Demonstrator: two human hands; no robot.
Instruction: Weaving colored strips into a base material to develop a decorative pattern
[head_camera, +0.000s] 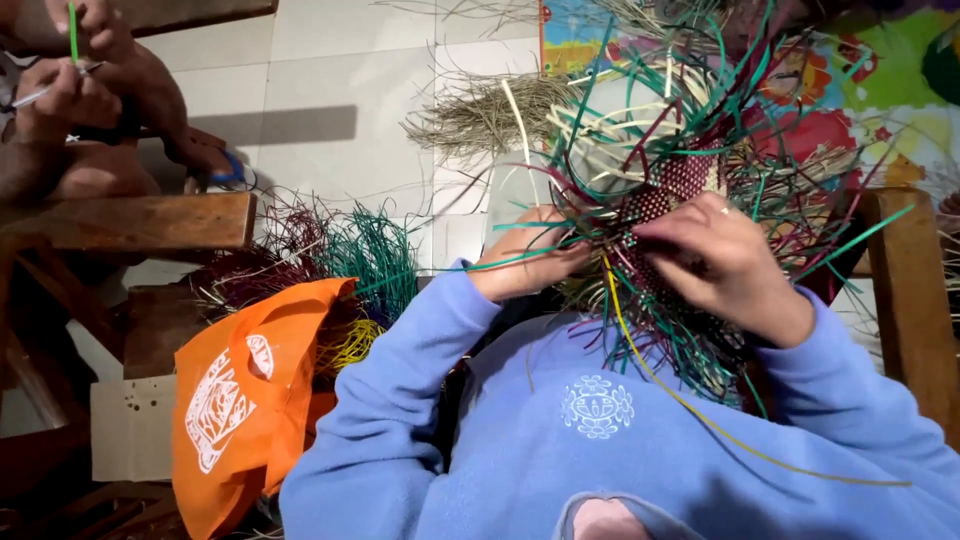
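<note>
A half-woven piece (672, 190) of maroon, green and cream strips sits in front of my chest, with loose strip ends fanning out in all directions. My left hand (530, 255) grips its left edge from below, fingers closed among the green and maroon strips. My right hand (725, 260), a ring on one finger, presses on the woven maroon part with fingertips pinching strips. A long yellow strip (690, 400) trails down over my blue sleeve.
An orange bag (250, 400) lies at lower left beside bundles of green, maroon and yellow strips (350, 260). Another person's hands (80, 90) work a green strip at top left by a wooden bench (130, 220). A wooden post (915, 310) stands at right, dry fibre (490, 115) on the tiled floor.
</note>
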